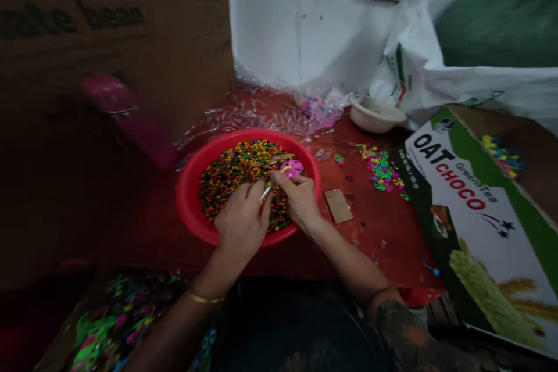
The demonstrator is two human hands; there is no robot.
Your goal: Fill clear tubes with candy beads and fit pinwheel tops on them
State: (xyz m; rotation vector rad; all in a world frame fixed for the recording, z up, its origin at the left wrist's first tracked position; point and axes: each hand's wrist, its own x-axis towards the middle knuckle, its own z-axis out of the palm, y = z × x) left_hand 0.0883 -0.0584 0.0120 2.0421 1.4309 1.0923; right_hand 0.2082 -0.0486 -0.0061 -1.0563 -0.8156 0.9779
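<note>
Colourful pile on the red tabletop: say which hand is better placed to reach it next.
Right, probably: the right hand is nearer the colourful pile, the left hand farther left, over the red basin.

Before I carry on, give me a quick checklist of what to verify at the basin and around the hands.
1. Red basin sits upright on the table: ok.
2. Small coloured balls in the basin: ok, plenty visible.
3. Left hand has the shiny tube: ok, held at the fingertips over the basin.
4. Right hand has the pink piece: ok, held by thumb and fingers.
5. Tube filled: cannot tell, fingers partly hide it.
6. Loose pieces gathered: not ok, a blue piece lies apart from the colourful pile.
</note>
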